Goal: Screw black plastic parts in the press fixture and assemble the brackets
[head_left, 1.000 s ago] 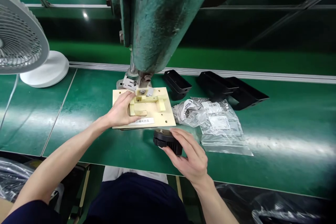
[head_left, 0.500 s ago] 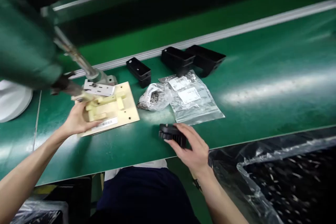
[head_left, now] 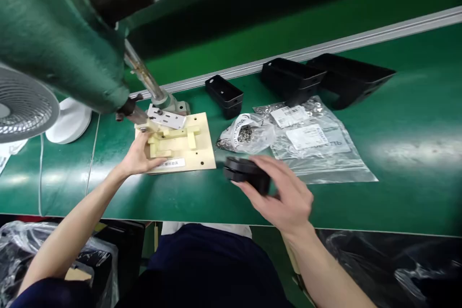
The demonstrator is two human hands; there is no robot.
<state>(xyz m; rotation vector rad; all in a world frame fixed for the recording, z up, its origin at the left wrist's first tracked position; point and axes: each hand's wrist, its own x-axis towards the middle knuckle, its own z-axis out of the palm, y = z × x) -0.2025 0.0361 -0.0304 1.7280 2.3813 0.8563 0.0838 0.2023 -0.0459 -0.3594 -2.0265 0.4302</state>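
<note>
My right hand point(head_left: 285, 195) grips a black plastic part point(head_left: 247, 171) with rounded edges, held above the green bench, thumb below and fingers over its right end; motion blurs it. My left hand point(head_left: 139, 156) grasps the left side of a cream-yellow fixture point(head_left: 205, 151), its thumb along the labelled front edge and its fingertips partly hidden at the raised block. A slotted metal plate point(head_left: 168, 118) sits at the back of this fixture. The tip of a green bench press point(head_left: 139, 115) stands just above the block by my left fingers.
Right of the fixture lie an opened plastic bag of small metal pieces point(head_left: 245, 134) and a flat labelled bag point(head_left: 325, 149). Behind them are a small black housing point(head_left: 224, 94) and two larger black housings point(head_left: 292, 77). A fan point(head_left: 25, 106) stands left. Plastic-lined bins flank my lap.
The view has swung left, bringing the fan into sight. My right hand has brought the black part closer to the fixture. My left hand stays at the fixture's left side.
</note>
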